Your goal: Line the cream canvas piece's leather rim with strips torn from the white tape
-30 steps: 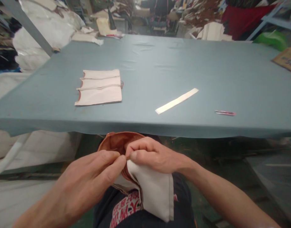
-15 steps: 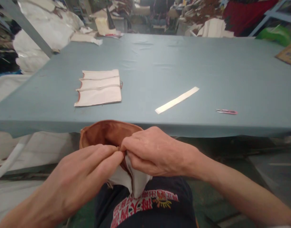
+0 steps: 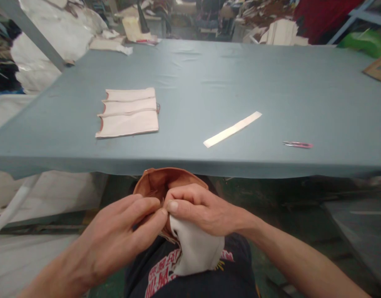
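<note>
Close to my body, below the table's front edge, I hold a brown and off-white leather-like piece. Its brown side curves up behind my hands, while a pale flap hangs over my dark shirt. My left hand pinches the piece's edge between thumb and fingers. Right beside it, my right hand grips the same edge, its thumb on top and its fingers curled. The fingertips of both hands nearly meet, hiding the exact spot they hold.
On the blue-grey covered table lie a cream panelled piece with brown edges, a pale strip and pink-handled thread snips. Cardboard sits at the right edge. White bags are heaped at the back left.
The held piece has shifted right and been turned, so more of its pale flap hangs in view. My right thumb now shows on top of it.
</note>
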